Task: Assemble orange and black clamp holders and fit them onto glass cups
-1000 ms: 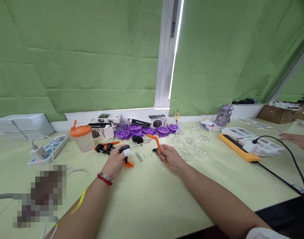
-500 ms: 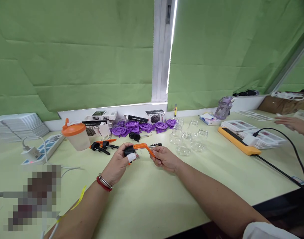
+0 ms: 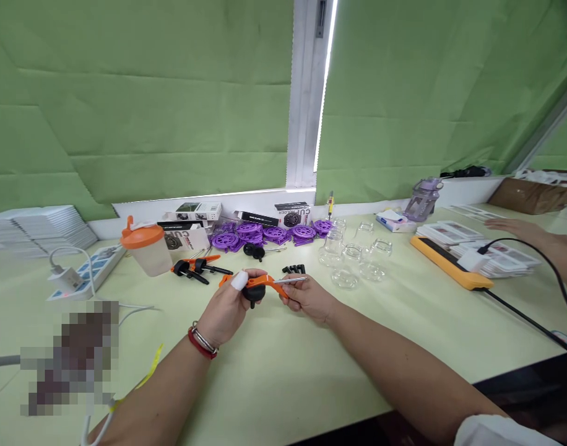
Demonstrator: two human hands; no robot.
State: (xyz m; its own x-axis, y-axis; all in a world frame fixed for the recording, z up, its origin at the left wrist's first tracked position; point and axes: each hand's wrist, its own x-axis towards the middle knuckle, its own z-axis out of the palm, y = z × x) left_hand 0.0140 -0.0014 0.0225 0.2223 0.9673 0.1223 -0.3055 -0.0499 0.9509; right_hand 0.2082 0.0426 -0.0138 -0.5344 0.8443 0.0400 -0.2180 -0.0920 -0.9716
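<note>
My left hand (image 3: 225,306) is closed on an orange arm with a black knob (image 3: 255,287), a white wrap on one finger. My right hand (image 3: 306,297) pinches the other end of that same orange part, where a thin metal rod (image 3: 290,280) sticks out to the right. Both hands hold it just above the pale green table (image 3: 283,371). A few small black pieces (image 3: 293,269) lie just beyond my right hand. Two more orange and black assemblies (image 3: 197,268) lie on the table behind my left hand.
Purple wheels (image 3: 265,234) and small boxes (image 3: 190,214) line the back. An orange-lidded cup (image 3: 144,246) and a power strip (image 3: 86,272) stand left. Clear glass jars (image 3: 358,260) sit right of centre. Another person's hand (image 3: 520,230) reaches over cards beside a yellow device (image 3: 450,269) and black cable (image 3: 534,322).
I brought the orange part in my right hand together with the black piece in my left; both hands now hold one joined piece. The other person's hand moved further in.
</note>
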